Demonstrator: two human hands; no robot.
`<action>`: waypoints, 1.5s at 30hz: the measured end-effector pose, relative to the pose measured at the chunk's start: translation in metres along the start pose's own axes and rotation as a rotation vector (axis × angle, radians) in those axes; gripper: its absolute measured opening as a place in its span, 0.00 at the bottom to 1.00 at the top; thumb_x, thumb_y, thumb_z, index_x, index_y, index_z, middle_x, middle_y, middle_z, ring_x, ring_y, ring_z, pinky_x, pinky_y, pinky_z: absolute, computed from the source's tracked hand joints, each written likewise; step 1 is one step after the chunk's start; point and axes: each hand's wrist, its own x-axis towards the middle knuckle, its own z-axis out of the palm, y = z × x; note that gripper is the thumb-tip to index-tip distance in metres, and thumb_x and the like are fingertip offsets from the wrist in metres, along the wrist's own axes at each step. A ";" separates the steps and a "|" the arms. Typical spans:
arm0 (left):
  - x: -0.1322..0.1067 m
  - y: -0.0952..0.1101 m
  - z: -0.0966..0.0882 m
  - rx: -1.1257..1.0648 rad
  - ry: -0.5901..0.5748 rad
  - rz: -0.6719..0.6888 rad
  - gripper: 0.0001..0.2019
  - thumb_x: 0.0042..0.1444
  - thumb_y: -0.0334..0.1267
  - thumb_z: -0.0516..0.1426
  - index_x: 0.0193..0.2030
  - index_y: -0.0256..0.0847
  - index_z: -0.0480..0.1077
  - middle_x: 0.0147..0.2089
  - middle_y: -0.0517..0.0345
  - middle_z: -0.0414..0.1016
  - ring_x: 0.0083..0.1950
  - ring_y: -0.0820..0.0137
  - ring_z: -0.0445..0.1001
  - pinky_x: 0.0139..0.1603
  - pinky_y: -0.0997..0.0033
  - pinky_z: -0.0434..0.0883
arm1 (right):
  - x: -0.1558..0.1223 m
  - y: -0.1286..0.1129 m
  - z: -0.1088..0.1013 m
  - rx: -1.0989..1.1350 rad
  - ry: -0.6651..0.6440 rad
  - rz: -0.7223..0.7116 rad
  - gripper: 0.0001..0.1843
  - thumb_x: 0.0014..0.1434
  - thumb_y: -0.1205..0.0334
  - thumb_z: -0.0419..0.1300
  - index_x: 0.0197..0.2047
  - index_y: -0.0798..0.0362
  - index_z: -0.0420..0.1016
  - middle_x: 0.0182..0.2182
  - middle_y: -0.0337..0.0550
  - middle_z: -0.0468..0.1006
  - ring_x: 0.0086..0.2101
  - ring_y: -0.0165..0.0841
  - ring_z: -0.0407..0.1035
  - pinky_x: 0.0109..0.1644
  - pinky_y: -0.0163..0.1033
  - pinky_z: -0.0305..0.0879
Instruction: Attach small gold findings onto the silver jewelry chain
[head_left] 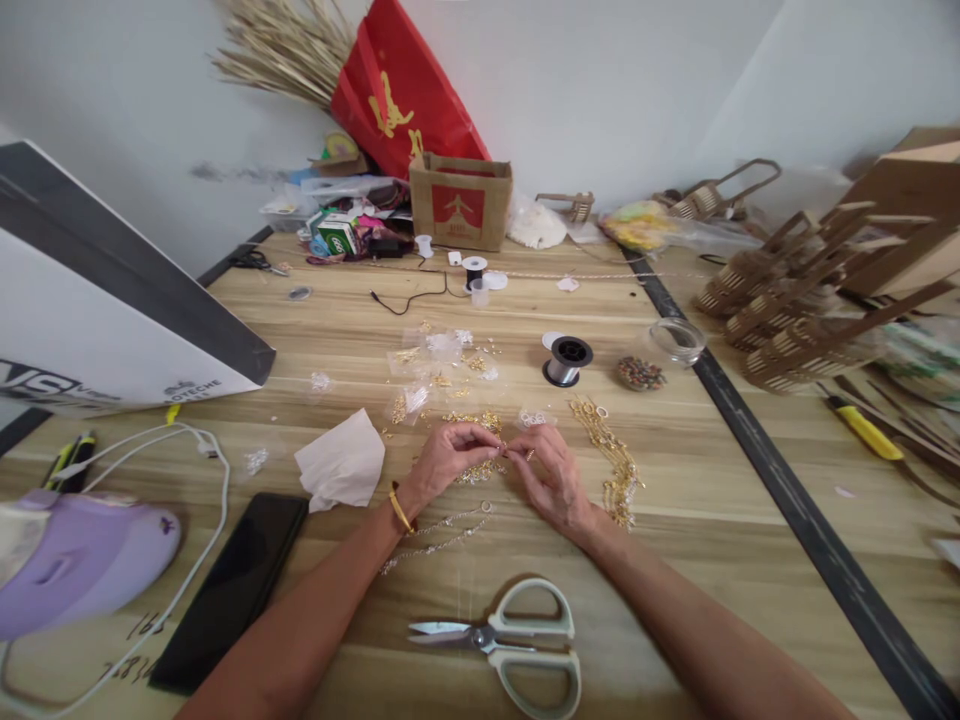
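Thumb and fingers of my left hand (pixel 450 460) are pinched together over a pile of small gold beads (pixel 480 425). Opposite it, the fingertips of my right hand (pixel 550 474) are closed too, nearly meeting the left ones. Whatever lies between the fingertips is too small to name. A silvery beaded chain (pixel 442 545) rests on the table beside my left wrist. To the right of my right hand lies a bundle of gold chains (pixel 616 465). Scissors with pale handles (pixel 525 640) lie nearest to me, blades pointing left and slightly apart.
A wire spool (pixel 567 362) and a heap of dark mixed beads (pixel 640 374) sit right of centre, with a glass jar (pixel 677 343) behind. Small plastic bags (pixel 442 350) lie beyond my hands. A black phone (pixel 232 590) and white paper (pixel 343 462) are on the left; woven baskets (pixel 795 345) on the right.
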 end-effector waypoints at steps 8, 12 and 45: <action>0.001 -0.002 -0.001 0.005 -0.007 0.025 0.09 0.42 0.38 0.67 0.29 0.36 0.76 0.29 0.56 0.79 0.31 0.72 0.74 0.37 0.72 0.71 | 0.000 -0.001 -0.002 -0.005 -0.018 0.001 0.06 0.62 0.69 0.55 0.41 0.51 0.71 0.32 0.44 0.74 0.35 0.36 0.67 0.39 0.44 0.65; 0.001 0.000 -0.001 0.010 0.016 0.022 0.09 0.42 0.38 0.67 0.28 0.36 0.76 0.30 0.56 0.79 0.32 0.71 0.75 0.38 0.72 0.72 | 0.000 0.000 -0.001 -0.007 -0.019 0.011 0.05 0.62 0.69 0.56 0.41 0.51 0.70 0.33 0.44 0.75 0.35 0.36 0.67 0.40 0.45 0.65; 0.001 -0.001 0.000 0.010 -0.010 0.022 0.09 0.42 0.39 0.67 0.29 0.36 0.77 0.30 0.55 0.79 0.32 0.71 0.75 0.38 0.71 0.72 | -0.001 0.002 -0.001 -0.034 -0.031 -0.014 0.06 0.62 0.68 0.56 0.41 0.50 0.71 0.31 0.43 0.75 0.33 0.36 0.67 0.39 0.45 0.64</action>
